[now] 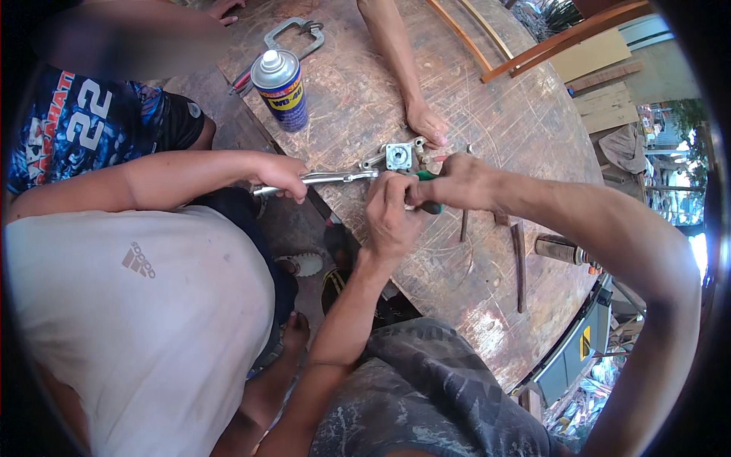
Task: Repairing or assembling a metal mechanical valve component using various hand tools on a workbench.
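The table (487, 274) spreads beneath and beyond the hands. Just left of them, a co-worker's hand (285, 177) grips silver pliers (327, 178). The right hand (461, 183) curls tightly round a green-handled tool (432, 207); the left hand (392, 217) is bent in beside it, its exact grip hidden. Just beyond them, the metal part (398, 155) seems stiff, fairly heavy, best held by its sides; it looks square, grey, dark-centred.

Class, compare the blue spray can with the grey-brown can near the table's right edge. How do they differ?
The blue spray can stands upright; the grey-brown can lies on its side. The blue spray can has a white cap; the grey-brown can shows orange-red at one end. Both are cylindrical and rest on the worn tabletop.
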A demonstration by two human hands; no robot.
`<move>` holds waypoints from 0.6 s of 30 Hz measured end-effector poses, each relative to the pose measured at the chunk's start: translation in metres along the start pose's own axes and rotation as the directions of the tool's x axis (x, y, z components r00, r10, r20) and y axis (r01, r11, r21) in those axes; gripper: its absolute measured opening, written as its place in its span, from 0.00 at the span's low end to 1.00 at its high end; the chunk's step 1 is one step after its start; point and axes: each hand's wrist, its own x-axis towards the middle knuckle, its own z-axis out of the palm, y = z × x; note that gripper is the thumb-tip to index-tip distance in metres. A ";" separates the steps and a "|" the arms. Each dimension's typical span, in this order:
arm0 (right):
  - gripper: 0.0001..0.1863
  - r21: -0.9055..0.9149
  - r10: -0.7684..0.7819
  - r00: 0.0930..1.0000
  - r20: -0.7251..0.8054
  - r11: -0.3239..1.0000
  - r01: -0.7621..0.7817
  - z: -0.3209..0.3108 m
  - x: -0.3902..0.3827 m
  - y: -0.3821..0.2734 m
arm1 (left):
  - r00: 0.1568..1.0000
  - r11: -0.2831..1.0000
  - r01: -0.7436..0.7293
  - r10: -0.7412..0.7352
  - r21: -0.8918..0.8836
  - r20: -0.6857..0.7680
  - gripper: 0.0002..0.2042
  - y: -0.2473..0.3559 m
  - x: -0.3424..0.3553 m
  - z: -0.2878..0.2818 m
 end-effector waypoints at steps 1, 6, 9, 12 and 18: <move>0.38 0.021 -0.026 0.999 0.022 0.999 0.025 -0.002 0.002 0.000 | 1.000 1.000 0.000 0.000 0.000 0.005 0.16 -0.002 0.002 -0.002; 0.40 -0.212 0.066 0.996 0.068 0.976 -0.050 -0.007 0.008 -0.010 | 0.998 0.996 -0.030 0.034 0.079 -0.051 0.16 -0.006 -0.001 0.002; 0.36 -0.368 -0.006 0.997 0.081 0.929 0.035 -0.005 0.007 -0.019 | 0.994 0.994 -0.042 0.052 0.104 -0.099 0.18 -0.007 -0.007 0.010; 0.30 -0.563 0.020 0.994 0.112 0.825 0.047 -0.015 0.006 -0.030 | 0.987 0.987 -0.072 0.091 0.144 -0.129 0.23 -0.005 -0.003 0.026; 0.23 -0.918 -0.122 0.963 0.242 0.292 0.267 -0.022 0.010 -0.066 | 0.987 0.961 0.048 -0.003 0.274 -0.162 0.20 0.023 0.006 0.050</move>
